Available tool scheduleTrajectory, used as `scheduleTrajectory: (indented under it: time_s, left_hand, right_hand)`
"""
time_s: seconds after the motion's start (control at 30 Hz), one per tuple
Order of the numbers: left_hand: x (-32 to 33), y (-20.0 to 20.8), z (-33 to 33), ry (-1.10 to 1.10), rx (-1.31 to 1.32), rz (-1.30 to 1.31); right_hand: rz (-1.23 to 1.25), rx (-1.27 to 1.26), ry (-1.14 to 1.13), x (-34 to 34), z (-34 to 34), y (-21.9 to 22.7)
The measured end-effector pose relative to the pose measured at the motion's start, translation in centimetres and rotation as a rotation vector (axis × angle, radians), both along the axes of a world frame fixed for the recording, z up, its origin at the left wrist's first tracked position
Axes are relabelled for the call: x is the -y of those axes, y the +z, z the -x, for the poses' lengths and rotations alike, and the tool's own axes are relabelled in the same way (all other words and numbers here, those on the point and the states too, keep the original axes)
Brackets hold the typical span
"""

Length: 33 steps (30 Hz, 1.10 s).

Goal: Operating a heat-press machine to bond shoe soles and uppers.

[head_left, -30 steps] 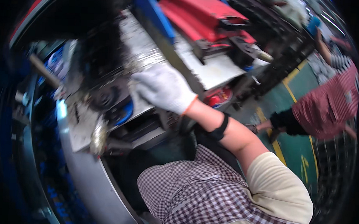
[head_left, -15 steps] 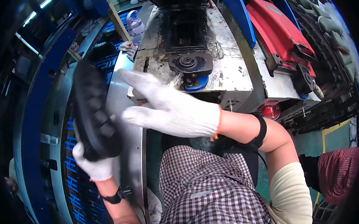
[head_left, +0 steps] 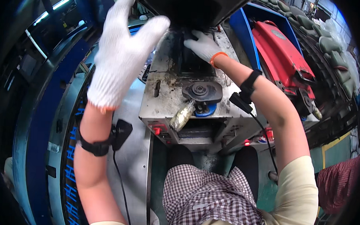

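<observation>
My left hand [head_left: 122, 49], in a white knit glove, is raised at the upper left with thumb and fingers apart and nothing in it. My right hand [head_left: 203, 46], gloved as well, reaches over the dark recess [head_left: 196, 69] in the top of a stained white machine [head_left: 157, 77]. Its fingers are stretched out beneath a raised black lid [head_left: 184, 8]; whether they touch anything in the dark there I cannot tell. A black metal clamp plate [head_left: 203, 90] and a tape-wrapped handle [head_left: 182, 116] sit at the machine's front edge.
A metal bench [head_left: 135, 167] runs along the left, beside a rack with blue bristle-like strips [head_left: 69, 180]. To the right stands another machine with a red cover [head_left: 281, 52] and blue side panels [head_left: 245, 35]. Behind it are racks of grey-green shoe-shaped pieces [head_left: 329, 44].
The black shoe, earlier in my left hand over the bench, is out of that hand and not visible. My left hand has risen; my right hand has moved forward to the recess.
</observation>
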<state>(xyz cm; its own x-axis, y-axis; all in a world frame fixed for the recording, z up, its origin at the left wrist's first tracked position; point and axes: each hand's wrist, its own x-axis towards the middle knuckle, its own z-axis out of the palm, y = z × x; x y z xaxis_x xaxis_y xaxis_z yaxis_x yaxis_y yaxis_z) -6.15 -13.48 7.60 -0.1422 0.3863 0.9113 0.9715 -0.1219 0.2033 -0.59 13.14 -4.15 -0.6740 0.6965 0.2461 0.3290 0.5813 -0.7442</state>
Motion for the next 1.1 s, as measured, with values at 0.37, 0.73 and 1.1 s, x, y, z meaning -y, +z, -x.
scheduleTrajectory:
  time_s: [0.37,0.73,1.1]
  left_hand:
    - [-9.7,11.9,-8.3,-0.409,0.958,0.204]
    - [-15.8,11.0,0.2,-0.210,0.355,0.671]
    - [-13.8,-2.1,-0.1,-0.245,0.329,1.282]
  right_hand:
    - [-0.396,0.458,0.028,-1.4,0.2,-1.2]
    - [-0.013,-0.513,0.360,12.5,-18.1,-4.9]
    - [1.615,-0.562,0.858,20.7,-14.1,-11.2]
